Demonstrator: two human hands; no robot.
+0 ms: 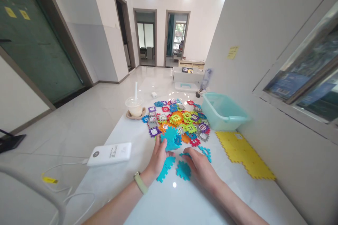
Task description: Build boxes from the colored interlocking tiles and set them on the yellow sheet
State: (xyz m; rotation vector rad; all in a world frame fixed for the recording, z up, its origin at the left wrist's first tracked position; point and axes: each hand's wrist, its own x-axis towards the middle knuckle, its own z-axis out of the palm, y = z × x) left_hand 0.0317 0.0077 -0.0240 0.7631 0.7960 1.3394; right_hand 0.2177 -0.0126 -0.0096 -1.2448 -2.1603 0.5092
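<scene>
My left hand (158, 153), with a pale green band on the wrist, grips an assembly of turquoise interlocking tiles (169, 137) just above the table. My right hand (195, 161) is lowered to the tabletop with its fingers bent together over a small turquoise piece, mostly hidden by them. Between the hands lies a loose turquoise tile (183, 170) with toothed edges. Another turquoise piece (166, 169) rests below my left hand. Beyond my right hand is a turquoise frame-like piece (206, 153).
A heap of colourful interlocking tiles (175, 117) covers the table's middle. Behind it at right stands a mint plastic bin (224, 112), with a joined yellow tile sheet (243, 154) in front. A drink cup (135, 107) and a white power bank (109, 154) with a cable are at left.
</scene>
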